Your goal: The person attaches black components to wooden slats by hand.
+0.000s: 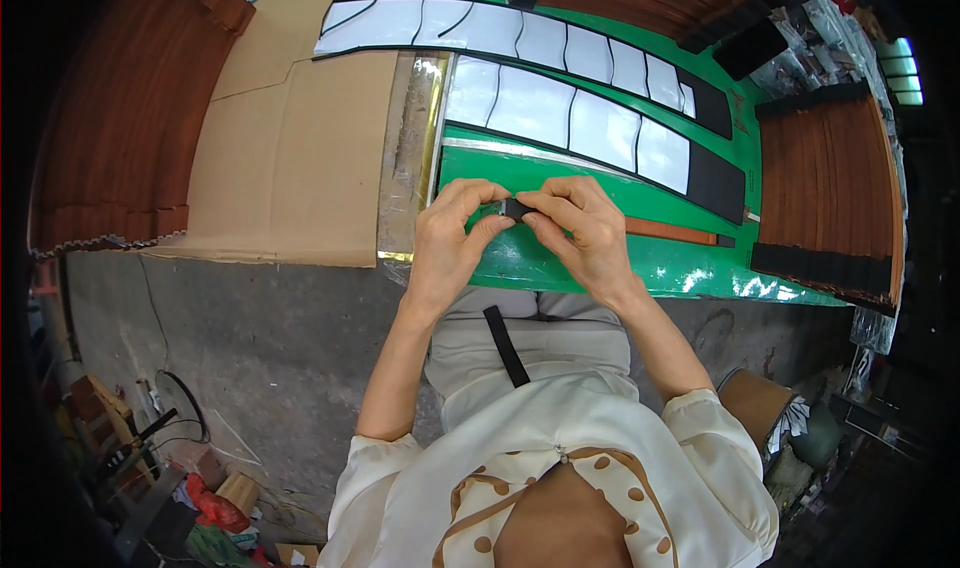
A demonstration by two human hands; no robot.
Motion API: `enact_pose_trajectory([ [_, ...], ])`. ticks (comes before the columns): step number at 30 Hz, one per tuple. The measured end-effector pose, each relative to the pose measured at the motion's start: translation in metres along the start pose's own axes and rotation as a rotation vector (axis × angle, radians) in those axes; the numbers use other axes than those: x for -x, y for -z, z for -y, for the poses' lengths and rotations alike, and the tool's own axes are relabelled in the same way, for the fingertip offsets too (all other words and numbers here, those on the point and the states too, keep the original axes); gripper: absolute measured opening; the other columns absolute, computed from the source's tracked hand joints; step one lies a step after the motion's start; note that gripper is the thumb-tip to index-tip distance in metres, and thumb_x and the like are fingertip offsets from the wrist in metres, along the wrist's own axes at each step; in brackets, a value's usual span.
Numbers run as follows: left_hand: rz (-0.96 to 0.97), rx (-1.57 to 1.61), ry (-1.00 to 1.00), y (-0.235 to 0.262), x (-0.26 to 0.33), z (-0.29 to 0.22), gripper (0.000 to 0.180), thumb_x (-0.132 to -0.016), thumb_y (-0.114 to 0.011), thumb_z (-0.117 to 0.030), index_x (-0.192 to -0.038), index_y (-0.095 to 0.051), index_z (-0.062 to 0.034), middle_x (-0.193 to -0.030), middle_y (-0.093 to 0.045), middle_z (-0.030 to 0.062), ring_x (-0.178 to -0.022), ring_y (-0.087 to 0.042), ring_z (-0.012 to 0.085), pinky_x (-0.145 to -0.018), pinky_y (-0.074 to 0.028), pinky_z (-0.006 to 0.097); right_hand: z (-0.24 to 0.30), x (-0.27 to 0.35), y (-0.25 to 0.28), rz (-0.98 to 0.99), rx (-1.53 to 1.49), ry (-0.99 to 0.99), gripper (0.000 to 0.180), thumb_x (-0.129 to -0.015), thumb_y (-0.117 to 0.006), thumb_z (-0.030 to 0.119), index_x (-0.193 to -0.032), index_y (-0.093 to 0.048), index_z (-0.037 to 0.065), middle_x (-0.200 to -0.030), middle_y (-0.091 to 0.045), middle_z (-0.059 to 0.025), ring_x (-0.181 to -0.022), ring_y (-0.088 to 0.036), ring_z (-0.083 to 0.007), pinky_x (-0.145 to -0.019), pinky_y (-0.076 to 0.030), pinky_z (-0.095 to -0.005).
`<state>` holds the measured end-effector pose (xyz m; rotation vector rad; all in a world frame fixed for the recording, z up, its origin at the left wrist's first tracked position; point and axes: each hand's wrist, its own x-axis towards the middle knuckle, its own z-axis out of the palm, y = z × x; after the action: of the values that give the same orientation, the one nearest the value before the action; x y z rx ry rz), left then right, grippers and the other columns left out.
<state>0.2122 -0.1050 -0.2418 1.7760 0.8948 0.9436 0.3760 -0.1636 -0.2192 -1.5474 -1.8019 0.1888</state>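
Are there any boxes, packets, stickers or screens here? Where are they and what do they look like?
Flat cardboard sheet: upper left beside the green board, plain brown, no print visible.
Two white sticker sheets: across the top of the green board, long curved strips with black ends, cut into wavy pieces.
Clear plastic packets: top right corner, shiny, contents unclear.
Small black piece: pinched between left hand and right hand.
No screens or signs.

Quick count — two hands, left hand (447,243) and right hand (585,230), on one small black piece (516,208). One black strip (506,345) on the lap, one brown strip (668,231) on the green counter (700,268), two long rows of white sheets (560,108) — and one cardboard sheet (290,138).
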Motion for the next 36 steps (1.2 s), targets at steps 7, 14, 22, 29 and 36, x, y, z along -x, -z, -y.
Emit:
enact_pose_trajectory([
  [7,0.004,0.013,0.025,0.0,0.002,0.002,0.023,-0.075,-0.071,-0.007,-0.096,-0.063,-0.0004,-0.095,-0.064,0.0089,-0.084,-0.061,0.0201,-0.071,-0.047,0.03,0.002,0.0,-0.002,-0.021,0.008,0.01,0.025,-0.069,-0.074,0.006,-0.093,-0.07,0.009,-0.084,-0.061,-0.0027,-0.074,-0.058,-0.0192,-0.059,-0.049,-0.0313],
  [14,-0.058,-0.033,-0.087,-0.005,0.003,0.002,0.023,-0.075,-0.069,-0.002,-0.097,-0.064,-0.0021,-0.095,-0.064,0.0107,-0.084,-0.062,0.022,-0.071,-0.048,0.031,0.0,0.003,-0.004,-0.047,0.035,0.01,0.025,-0.069,-0.074,0.005,-0.093,-0.069,0.008,-0.086,-0.062,-0.0035,-0.077,-0.059,-0.0202,-0.06,-0.049,-0.0318],
  [22,-0.074,-0.284,-0.398,-0.012,0.005,0.01,0.026,-0.075,-0.065,0.005,-0.099,-0.066,-0.0054,-0.093,-0.061,0.013,-0.08,-0.06,0.0254,-0.063,-0.048,0.032,-0.005,0.017,0.006,-0.075,0.062,0.065,0.03,-0.067,-0.07,0.005,-0.097,-0.067,0.009,-0.098,-0.062,-0.0061,-0.087,-0.058,-0.0249,-0.072,-0.05,-0.0338],
  [29,-0.099,-0.404,-0.44,-0.016,0.015,0.011,0.033,-0.072,-0.065,0.005,-0.101,-0.066,-0.0097,-0.094,-0.06,0.0142,-0.081,-0.06,0.0288,-0.065,-0.049,0.035,-0.007,0.021,0.011,-0.073,0.025,0.165,0.034,-0.064,-0.069,0.0,-0.097,-0.066,0.009,-0.105,-0.06,-0.0085,-0.095,-0.056,-0.0279,-0.078,-0.05,-0.0376],
  [36,-0.091,-0.076,0.137,-0.01,0.022,-0.021,0.022,-0.094,-0.051,-0.016,-0.103,-0.063,0.0007,-0.096,-0.06,0.015,-0.083,-0.059,0.024,-0.074,-0.046,0.032,-0.077,0.074,0.11,-0.394,0.58,-0.253,0.027,-0.077,-0.064,0.007,-0.103,-0.062,0.009,-0.106,-0.059,-0.0091,-0.097,-0.055,-0.03,-0.079,-0.047,-0.0403],
])
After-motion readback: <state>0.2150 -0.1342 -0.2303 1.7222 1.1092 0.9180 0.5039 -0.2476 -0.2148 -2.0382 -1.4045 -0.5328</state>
